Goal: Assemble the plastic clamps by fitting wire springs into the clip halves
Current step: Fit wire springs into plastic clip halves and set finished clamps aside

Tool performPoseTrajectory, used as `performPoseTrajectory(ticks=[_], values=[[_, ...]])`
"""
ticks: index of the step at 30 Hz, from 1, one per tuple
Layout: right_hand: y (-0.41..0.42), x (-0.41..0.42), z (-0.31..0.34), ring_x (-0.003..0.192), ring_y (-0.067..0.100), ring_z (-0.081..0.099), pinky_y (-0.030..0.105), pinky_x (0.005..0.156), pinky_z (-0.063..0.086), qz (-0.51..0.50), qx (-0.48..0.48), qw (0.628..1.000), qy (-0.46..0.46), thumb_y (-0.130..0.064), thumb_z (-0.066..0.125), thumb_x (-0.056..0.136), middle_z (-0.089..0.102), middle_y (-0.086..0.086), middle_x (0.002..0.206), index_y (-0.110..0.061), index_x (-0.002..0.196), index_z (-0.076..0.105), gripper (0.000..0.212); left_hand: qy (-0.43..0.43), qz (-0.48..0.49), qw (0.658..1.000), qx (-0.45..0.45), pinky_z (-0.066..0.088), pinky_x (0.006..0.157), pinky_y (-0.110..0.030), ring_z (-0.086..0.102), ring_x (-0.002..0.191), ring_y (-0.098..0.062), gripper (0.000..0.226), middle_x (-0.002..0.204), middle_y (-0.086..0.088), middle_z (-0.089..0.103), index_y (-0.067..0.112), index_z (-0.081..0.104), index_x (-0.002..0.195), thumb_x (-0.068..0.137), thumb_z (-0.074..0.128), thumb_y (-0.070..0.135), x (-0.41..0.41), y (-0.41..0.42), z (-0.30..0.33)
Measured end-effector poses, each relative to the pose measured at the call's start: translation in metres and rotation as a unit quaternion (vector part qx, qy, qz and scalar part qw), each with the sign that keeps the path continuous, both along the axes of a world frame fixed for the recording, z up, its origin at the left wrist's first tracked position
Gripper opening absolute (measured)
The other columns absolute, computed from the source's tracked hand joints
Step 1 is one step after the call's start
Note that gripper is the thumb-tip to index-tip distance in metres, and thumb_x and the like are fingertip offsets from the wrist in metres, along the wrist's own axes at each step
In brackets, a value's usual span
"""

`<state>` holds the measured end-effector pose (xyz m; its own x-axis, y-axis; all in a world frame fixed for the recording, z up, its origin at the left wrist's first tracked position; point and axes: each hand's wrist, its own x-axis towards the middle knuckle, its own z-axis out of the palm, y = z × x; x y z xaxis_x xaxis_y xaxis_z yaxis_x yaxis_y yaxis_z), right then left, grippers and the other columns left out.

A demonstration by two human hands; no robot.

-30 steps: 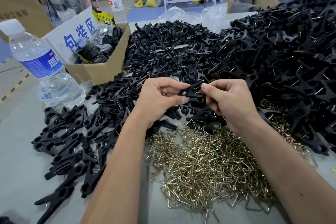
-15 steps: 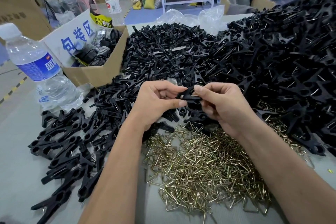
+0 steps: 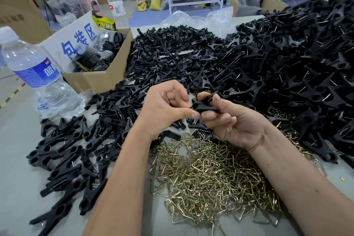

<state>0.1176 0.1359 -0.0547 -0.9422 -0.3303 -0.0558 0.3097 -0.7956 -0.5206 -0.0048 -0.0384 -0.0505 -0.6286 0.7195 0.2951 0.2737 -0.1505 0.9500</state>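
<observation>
Above the table's middle, both hands hold a pair of black clip halves (image 3: 205,102). My left hand (image 3: 164,107) pinches their left end between thumb and curled fingers. My right hand (image 3: 228,119), turned palm up, grips them from the right with thumb on top and fingers underneath. Whether a spring sits in them cannot be made out. A heap of brass-coloured wire springs (image 3: 208,178) lies on the table just below the hands. Loose black clip halves (image 3: 172,57) are piled behind the hands.
A tall mound of black clamps (image 3: 298,67) fills the right side. More clamps (image 3: 63,161) lie spread at the front left. A water bottle (image 3: 36,74) stands at the left, beside a cardboard box (image 3: 99,80) of dark parts. Clear plastic bags (image 3: 203,19) lie behind the piles.
My right hand has rolled from knuckles-up to palm-up while holding the clip halves, and both hands have shifted slightly with the piece turning between them.
</observation>
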Motion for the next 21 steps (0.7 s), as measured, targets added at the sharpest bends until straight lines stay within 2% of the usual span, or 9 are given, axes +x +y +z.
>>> performPoseTrajectory(ticks=[5,10,14,16,17,19,21], values=[[0.002,0.000,0.001,0.046,0.006,0.059,0.012,0.039,0.050,-0.022,0.039,0.999,-0.005,-0.006,0.097,0.065,0.059,0.014,0.074,-0.005,0.103,0.078,0.043,-0.004,-0.016,1.000,0.007,0.056,0.066,-0.021,0.071,0.066,-0.011,0.034,0.075,-0.005,0.076,0.011,0.070,0.085,0.060,0.093,0.004,-0.002,-0.003,-0.001],[0.005,-0.001,-0.001,0.045,0.006,0.058,0.011,0.037,0.048,-0.033,0.053,0.998,-0.001,-0.005,0.095,0.067,0.059,0.013,0.072,-0.006,0.102,0.078,0.039,0.001,-0.001,1.000,0.022,0.059,0.070,-0.023,0.074,0.073,-0.014,0.032,0.079,-0.006,0.078,0.010,0.071,0.087,0.063,0.090,0.003,-0.002,-0.003,0.000],[0.012,-0.002,0.004,0.048,0.003,0.056,0.010,0.039,0.045,-0.128,0.165,0.977,0.052,-0.025,0.093,0.074,0.064,0.006,0.073,-0.012,0.111,0.079,0.042,0.038,0.096,0.995,-0.003,0.061,0.076,-0.028,0.076,0.080,-0.020,0.030,0.085,-0.007,0.079,0.009,0.072,0.094,0.073,0.089,-0.001,-0.007,0.006,-0.003],[0.022,-0.005,0.015,0.050,0.004,0.054,0.011,0.040,0.043,-0.223,0.247,0.941,0.055,-0.034,0.087,0.079,0.064,0.001,0.073,-0.016,0.115,0.079,0.041,0.071,0.175,0.979,-0.078,0.061,0.077,-0.029,0.074,0.079,-0.016,0.024,0.084,-0.003,0.077,0.013,0.072,0.093,0.078,0.086,-0.001,-0.014,0.012,-0.005],[0.030,-0.007,0.022,0.052,0.006,0.054,0.013,0.041,0.043,-0.283,0.295,0.911,0.046,-0.036,0.084,0.081,0.064,0.000,0.071,-0.018,0.115,0.079,0.038,0.091,0.201,0.966,-0.137,0.061,0.075,-0.029,0.073,0.077,-0.012,0.022,0.083,0.000,0.076,0.016,0.072,0.091,0.081,0.085,0.001,-0.019,0.015,-0.004],[0.044,-0.016,0.036,0.053,0.010,0.055,0.017,0.041,0.043,-0.408,0.404,0.819,0.018,-0.033,0.081,0.084,0.068,-0.001,0.067,-0.021,0.118,0.078,0.037,0.100,0.200,0.940,-0.259,0.057,0.062,-0.025,0.069,0.063,-0.004,0.015,0.081,0.003,0.076,0.019,0.073,0.088,0.085,0.084,0.010,-0.027,0.025,0.001],[0.056,-0.027,0.046,0.048,0.011,0.058,0.019,0.042,0.045,-0.500,0.488,0.716,-0.004,-0.027,0.081,0.089,0.071,0.001,0.064,-0.020,0.135,0.069,0.047,0.069,0.156,0.924,-0.343,0.054,0.051,-0.023,0.067,0.053,-0.010,0.012,0.080,-0.001,0.077,0.016,0.073,0.092,0.088,0.083,0.022,-0.032,0.040,0.010]])
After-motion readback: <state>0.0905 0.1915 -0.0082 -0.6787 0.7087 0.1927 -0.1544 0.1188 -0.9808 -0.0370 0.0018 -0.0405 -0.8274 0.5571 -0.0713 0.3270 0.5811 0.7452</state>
